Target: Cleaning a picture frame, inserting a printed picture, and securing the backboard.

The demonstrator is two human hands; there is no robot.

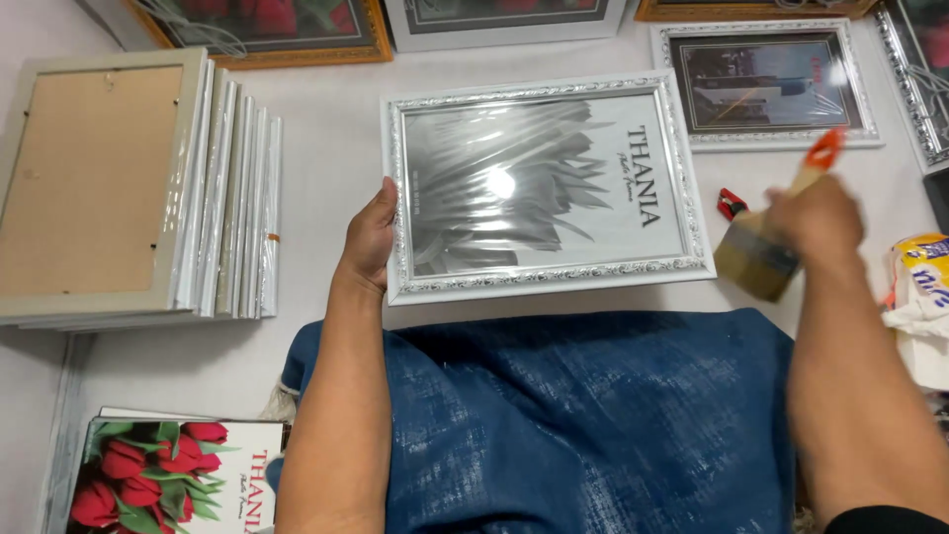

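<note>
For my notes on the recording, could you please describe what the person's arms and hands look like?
Both forearms are bare, with no gloves, rings or watch visible. The left hand shows no sleeve at all. The right hand is motion-blurred; a dark sleeve edge shows near that arm's elbow.

Stack of wrapped frames [138, 188] lies backs-up at left. Red tulip print [163, 475] lies lower left. Dark-picture silver frame [763, 84] sits upper right. Blue cloth [593, 425] covers the foreground.
</note>
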